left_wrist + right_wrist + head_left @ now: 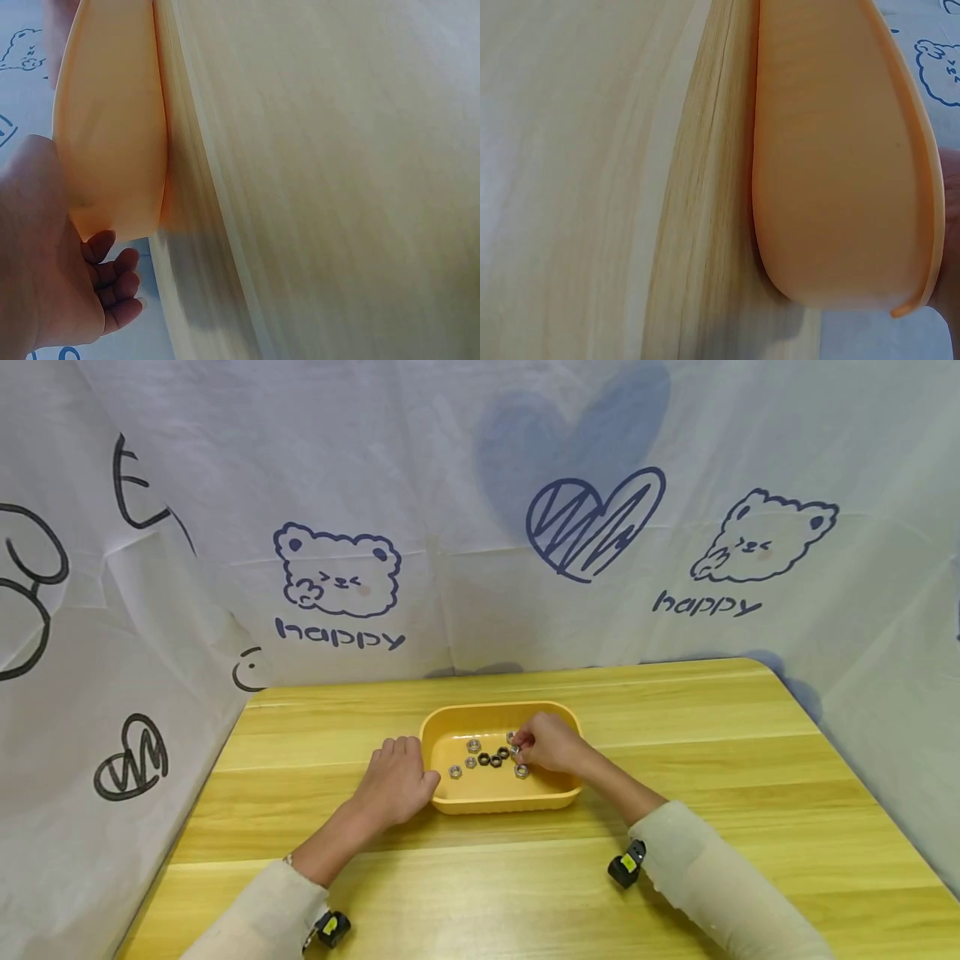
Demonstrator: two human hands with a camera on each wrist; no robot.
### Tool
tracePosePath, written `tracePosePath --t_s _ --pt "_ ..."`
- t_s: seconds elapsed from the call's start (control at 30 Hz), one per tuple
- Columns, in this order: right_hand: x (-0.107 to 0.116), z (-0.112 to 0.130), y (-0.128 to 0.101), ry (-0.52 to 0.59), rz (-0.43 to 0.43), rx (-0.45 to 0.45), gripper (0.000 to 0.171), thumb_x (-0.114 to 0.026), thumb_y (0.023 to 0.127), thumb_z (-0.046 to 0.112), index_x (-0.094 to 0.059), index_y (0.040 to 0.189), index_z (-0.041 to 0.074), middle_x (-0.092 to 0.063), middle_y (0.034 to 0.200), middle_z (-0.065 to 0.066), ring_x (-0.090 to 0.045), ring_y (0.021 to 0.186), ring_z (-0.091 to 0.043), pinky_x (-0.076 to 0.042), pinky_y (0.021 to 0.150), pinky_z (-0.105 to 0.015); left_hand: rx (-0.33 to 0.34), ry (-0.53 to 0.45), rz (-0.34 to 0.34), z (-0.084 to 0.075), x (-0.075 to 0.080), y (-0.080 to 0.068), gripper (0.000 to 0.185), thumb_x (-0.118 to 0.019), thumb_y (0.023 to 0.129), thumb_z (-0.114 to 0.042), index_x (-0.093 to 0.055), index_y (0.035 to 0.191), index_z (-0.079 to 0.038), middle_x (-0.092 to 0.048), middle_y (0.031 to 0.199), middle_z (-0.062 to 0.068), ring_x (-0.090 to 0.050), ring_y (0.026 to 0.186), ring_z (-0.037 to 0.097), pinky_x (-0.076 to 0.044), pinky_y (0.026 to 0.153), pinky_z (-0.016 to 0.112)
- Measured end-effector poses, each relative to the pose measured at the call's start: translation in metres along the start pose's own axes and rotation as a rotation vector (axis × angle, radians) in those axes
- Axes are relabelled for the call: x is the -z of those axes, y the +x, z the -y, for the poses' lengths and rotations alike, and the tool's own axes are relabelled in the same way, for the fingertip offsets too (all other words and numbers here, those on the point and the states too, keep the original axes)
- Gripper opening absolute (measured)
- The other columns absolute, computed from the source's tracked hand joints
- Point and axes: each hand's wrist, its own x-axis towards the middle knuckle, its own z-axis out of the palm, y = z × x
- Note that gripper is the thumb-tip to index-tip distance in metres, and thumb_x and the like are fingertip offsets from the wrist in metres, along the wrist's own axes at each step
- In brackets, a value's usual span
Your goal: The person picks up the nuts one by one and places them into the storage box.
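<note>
A yellow plastic tray [487, 795] sits on the table, with silver hex nuts [455, 772] and black hex nuts [483, 759] scattered over its floor. My left hand [396, 782] grips the tray's left end, the thumb at the rim and the fingers curled outside, as the left wrist view also shows below the tray wall [116, 142]. My right hand [553, 743] reaches in over the right end and pinches a small silver nut [515, 750] between thumb and fingertips. In the right wrist view the tray wall [840, 172] hides those fingers.
The wood-grain table [525, 885] spreads around the tray. White cloth [450, 527] printed with hearts and bear faces hangs behind and at both sides. A small black device [624, 865] is strapped at the right sleeve, another [332, 929] at the left.
</note>
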Motion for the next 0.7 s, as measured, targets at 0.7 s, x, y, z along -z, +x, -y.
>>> tracePosePath --t_s 0.7 --pt "-0.0055 0.0044 0.0006 -0.084 -0.052 0.030 0.016 -0.083 0.083 0.009 -0.081 0.098 0.003 -0.080 0.088 -0.004 -0.069 0.076 -0.009 -0.059 0.081 -0.030 -0.005 0.003 0.003 -0.0001 0.0005 0.0002 0.030 -0.049 0.093 -0.030 -0.050 0.099 -0.001 -0.046 0.090 0.011 -0.040 0.085 0.028 -0.032 0.078 0.037"
